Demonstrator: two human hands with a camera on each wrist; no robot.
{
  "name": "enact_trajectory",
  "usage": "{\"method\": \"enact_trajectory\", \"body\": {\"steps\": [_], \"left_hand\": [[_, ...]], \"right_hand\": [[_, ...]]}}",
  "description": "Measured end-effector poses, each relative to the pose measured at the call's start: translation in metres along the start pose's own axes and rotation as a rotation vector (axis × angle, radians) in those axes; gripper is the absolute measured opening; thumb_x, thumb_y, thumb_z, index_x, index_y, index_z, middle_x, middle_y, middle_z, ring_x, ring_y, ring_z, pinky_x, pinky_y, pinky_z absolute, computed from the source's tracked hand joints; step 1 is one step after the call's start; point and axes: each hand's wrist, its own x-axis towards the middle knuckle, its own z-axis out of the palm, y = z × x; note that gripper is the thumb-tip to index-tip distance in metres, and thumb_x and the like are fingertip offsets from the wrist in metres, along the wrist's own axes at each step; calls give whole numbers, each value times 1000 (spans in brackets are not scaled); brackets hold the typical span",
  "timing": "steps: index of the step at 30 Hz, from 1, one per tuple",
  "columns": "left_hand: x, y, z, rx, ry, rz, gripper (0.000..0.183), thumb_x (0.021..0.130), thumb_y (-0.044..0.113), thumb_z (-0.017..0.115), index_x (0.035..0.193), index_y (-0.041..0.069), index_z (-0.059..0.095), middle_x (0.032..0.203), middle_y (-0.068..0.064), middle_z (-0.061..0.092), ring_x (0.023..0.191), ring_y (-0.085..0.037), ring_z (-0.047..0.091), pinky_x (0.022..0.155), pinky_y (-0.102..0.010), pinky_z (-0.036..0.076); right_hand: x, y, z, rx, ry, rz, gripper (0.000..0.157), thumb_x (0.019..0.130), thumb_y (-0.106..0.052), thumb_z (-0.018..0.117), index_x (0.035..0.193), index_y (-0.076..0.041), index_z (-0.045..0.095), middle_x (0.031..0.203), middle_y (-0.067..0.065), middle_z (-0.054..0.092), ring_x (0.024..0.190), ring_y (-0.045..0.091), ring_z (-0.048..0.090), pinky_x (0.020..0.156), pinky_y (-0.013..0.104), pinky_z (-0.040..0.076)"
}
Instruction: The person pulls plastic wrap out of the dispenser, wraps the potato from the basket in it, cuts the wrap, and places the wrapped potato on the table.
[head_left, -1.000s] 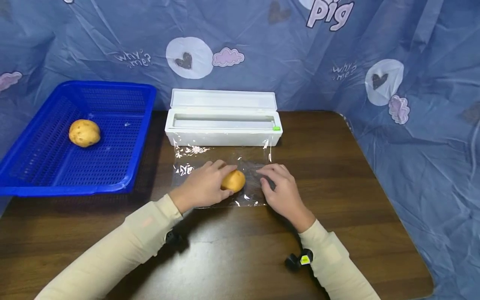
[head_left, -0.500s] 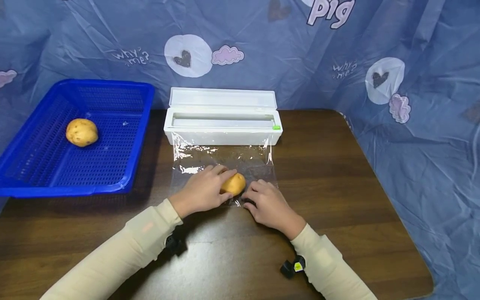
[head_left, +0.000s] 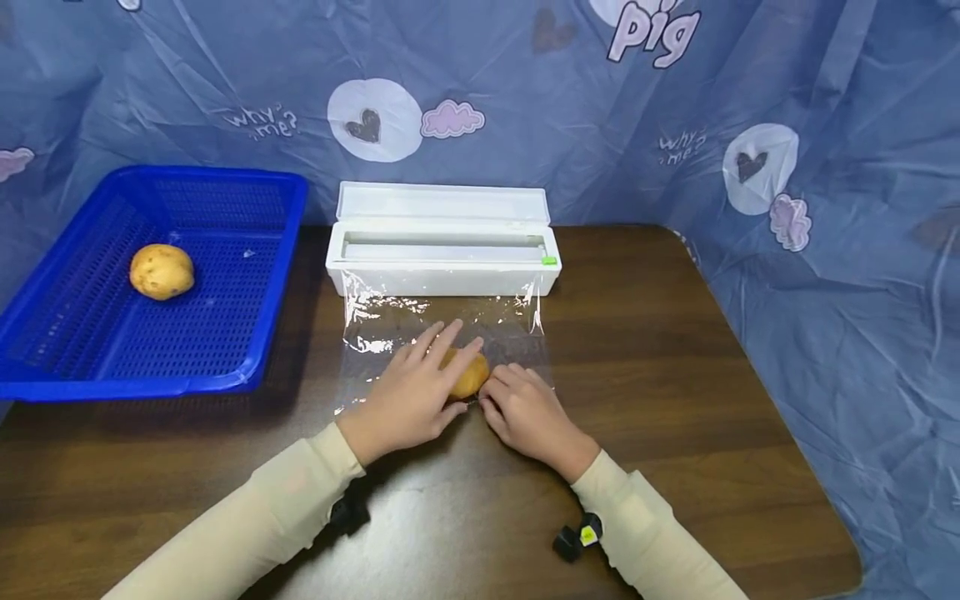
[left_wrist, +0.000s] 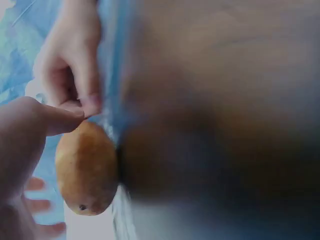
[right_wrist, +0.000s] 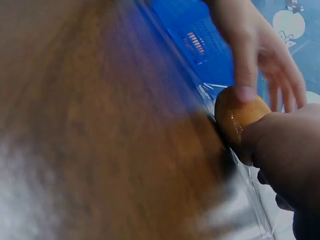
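Note:
A yellow potato [head_left: 470,377] sits near the front edge of a sheet of clear cling film [head_left: 375,321]. The film runs out of a white cling film box [head_left: 442,279] whose lid stands up. My left hand [head_left: 411,392] is spread over the potato's left side, fingers extended; its thumb [right_wrist: 245,94] touches the potato in the right wrist view. At the potato's right end, my right hand [head_left: 525,412] has curled fingers and pinches the film's front edge. Shiny film lies against the potato [right_wrist: 232,120] there. The left wrist view shows both thumbs close together at the potato's end.
A blue plastic basket [head_left: 258,333] stands at the left with another potato [head_left: 162,272] inside. The wooden table [head_left: 660,350] reaches to a blue printed cloth [head_left: 600,125] behind and at the right. A green slider [head_left: 550,261] sits on the box's right end.
My right hand has moved left to the potato and taken the film's edge. My left hand's fingers have loosened from the potato and spread out over it.

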Motion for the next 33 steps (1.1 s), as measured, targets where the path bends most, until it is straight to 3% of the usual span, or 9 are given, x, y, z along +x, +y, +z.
{"method": "enact_trajectory", "body": {"steps": [4, 8, 13, 16, 26, 33], "left_hand": [[-10, 6, 8, 127, 111, 108, 94, 80, 52, 80, 155, 13, 38, 160, -25, 27, 142, -48, 32, 103, -62, 41], [-11, 8, 13, 137, 150, 127, 84, 77, 51, 83, 142, 12, 47, 158, -25, 31, 141, -50, 33, 100, -61, 43], [-7, 7, 16, 124, 150, 148, 57, 79, 38, 85, 118, 10, 54, 152, -24, 40, 140, -50, 36, 97, -57, 47], [-7, 6, 17, 121, 139, 156, 51, 79, 34, 85, 111, 8, 54, 149, -24, 44, 138, -49, 38, 94, -57, 48], [-5, 6, 20, 122, 107, 136, 39, 85, 20, 77, 110, 5, 51, 149, -24, 42, 136, -49, 40, 89, -59, 52], [-5, 6, 22, 129, 97, 133, 33, 82, 11, 72, 107, 5, 51, 149, -25, 43, 135, -49, 42, 88, -55, 53]], "right_hand": [[-1, 0, -2, 32, 6, 41, 3, 88, -13, 71, 88, -12, 68, 89, -3, 61, 79, 17, 53, 66, 32, 44], [-2, -1, -5, 87, 16, 79, 4, 87, -11, 72, 88, -12, 69, 90, -3, 61, 81, 16, 53, 69, 32, 45], [-2, 0, -4, 117, 43, 90, 4, 87, -11, 74, 88, -11, 70, 88, -3, 61, 80, 16, 53, 69, 32, 46], [-1, -1, -2, 119, 52, 76, 4, 87, -11, 74, 88, -11, 70, 88, -2, 61, 79, 16, 53, 67, 31, 45], [0, -1, -6, 128, 62, 87, 8, 85, -13, 75, 92, -12, 70, 91, -3, 62, 83, 17, 55, 72, 34, 47], [-8, 0, -3, -35, 18, 95, 9, 85, -20, 76, 89, -14, 70, 90, -2, 62, 83, 19, 55, 68, 34, 42]]}}
